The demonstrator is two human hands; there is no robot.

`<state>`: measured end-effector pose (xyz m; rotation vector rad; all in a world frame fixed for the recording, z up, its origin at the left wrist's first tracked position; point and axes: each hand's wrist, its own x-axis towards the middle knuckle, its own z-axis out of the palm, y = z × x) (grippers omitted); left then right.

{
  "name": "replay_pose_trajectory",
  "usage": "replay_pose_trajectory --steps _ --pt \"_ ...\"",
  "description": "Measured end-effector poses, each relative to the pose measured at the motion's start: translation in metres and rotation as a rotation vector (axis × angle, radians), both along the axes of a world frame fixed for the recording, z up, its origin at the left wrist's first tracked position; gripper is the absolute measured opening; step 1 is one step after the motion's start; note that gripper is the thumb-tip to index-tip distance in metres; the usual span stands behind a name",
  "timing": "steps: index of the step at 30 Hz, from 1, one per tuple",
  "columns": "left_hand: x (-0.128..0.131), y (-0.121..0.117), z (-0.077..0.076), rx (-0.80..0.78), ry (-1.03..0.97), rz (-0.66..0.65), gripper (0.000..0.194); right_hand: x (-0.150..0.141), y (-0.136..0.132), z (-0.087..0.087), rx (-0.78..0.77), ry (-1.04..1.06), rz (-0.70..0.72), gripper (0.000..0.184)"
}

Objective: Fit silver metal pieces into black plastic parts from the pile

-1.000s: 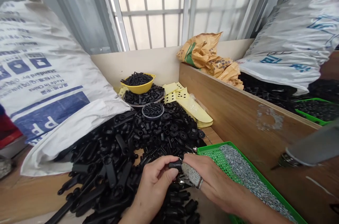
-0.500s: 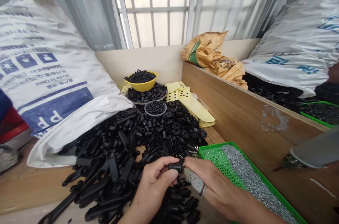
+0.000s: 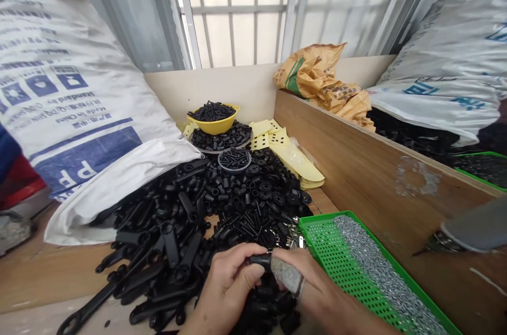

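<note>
My left hand pinches a short black plastic cylinder between thumb and fingers. Closed against the cylinder's right end is my right hand, with a worn grey wrapping around one digit. A small shiny bit shows by the right fingertips, too small to name. Black plastic cylinders lie loose below the hands. Beyond them spreads a heap of black plastic parts, with small metal clips at its near right edge.
A green perforated tray with metal pins stands right of my hands. A power screwdriver points in beside the wooden partition. A yellow bowl and a clear bowl hold black parts. A white sack leans left.
My right hand has turned and drawn in closer against the cylinder's end. Both hands are slightly lower in view, and the whole view has shifted a little.
</note>
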<state>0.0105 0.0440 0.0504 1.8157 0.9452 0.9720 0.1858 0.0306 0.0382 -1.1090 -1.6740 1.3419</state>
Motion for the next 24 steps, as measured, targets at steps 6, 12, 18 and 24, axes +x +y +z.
replay_pose_trajectory --steps 6,12,18,24 --pt "0.003 -0.003 -0.003 -0.421 -0.259 0.047 0.023 0.01 0.002 0.006 0.513 -0.375 0.052 0.023" --pt "0.006 -0.004 -0.005 -0.487 -0.372 0.081 0.028 0.007 -0.002 0.016 0.424 -0.356 0.066 0.026" --pt "0.006 -0.005 -0.002 -0.327 -0.267 0.069 0.02 0.012 -0.008 0.011 0.159 -0.237 -0.018 0.026" --pt "0.002 -0.006 0.0 0.142 -0.065 0.056 0.018 -0.002 -0.003 -0.004 -0.055 0.072 -0.034 0.025"
